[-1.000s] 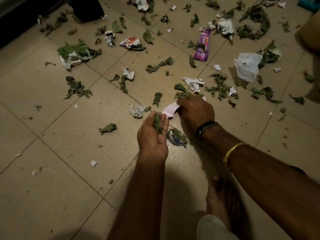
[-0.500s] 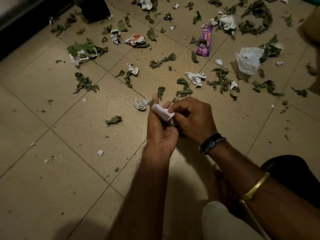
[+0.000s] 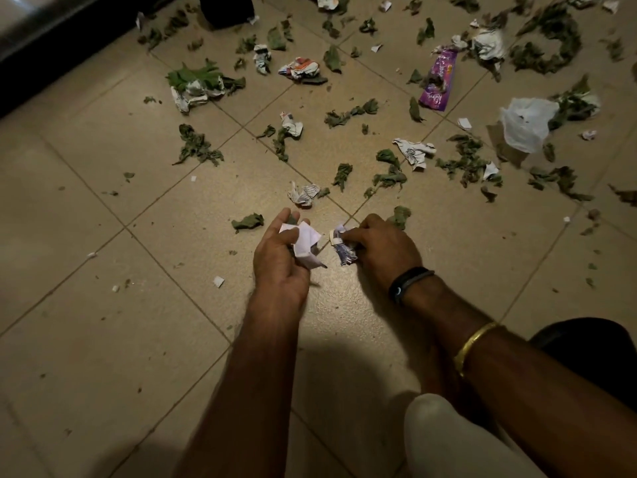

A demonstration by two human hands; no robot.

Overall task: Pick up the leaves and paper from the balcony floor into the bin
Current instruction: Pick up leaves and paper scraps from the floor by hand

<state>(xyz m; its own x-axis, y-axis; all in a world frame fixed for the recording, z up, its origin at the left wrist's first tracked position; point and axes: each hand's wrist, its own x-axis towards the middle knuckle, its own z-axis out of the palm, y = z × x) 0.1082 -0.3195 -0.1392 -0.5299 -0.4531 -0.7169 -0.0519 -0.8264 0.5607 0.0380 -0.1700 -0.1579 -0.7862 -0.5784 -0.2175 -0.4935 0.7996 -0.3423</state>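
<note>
My left hand (image 3: 281, 260) is closed on a folded white paper (image 3: 305, 244) and some leaf bits, low over the tiled floor. Beside it my right hand (image 3: 382, 250) pinches a crumpled printed paper (image 3: 341, 248) lying on the floor. A single green leaf (image 3: 247, 221) lies just left of my left hand, and a crumpled paper ball (image 3: 304, 194) sits just beyond it. Another leaf (image 3: 401, 215) shows behind my right hand. Many more leaves and paper scraps are scattered farther out. A dark object (image 3: 227, 8) at the top edge may be the bin.
A purple wrapper (image 3: 438, 81) and a white plastic bag (image 3: 525, 122) lie on the far right floor. A dark wall base (image 3: 51, 53) runs along the upper left. My knee in light cloth (image 3: 448, 439) is at the bottom right. Small white paper bits (image 3: 218, 281) dot the near tiles.
My hands have separated: the white paper stays in my left hand, while my right hand has gone down onto the crumpled printed paper on the floor.
</note>
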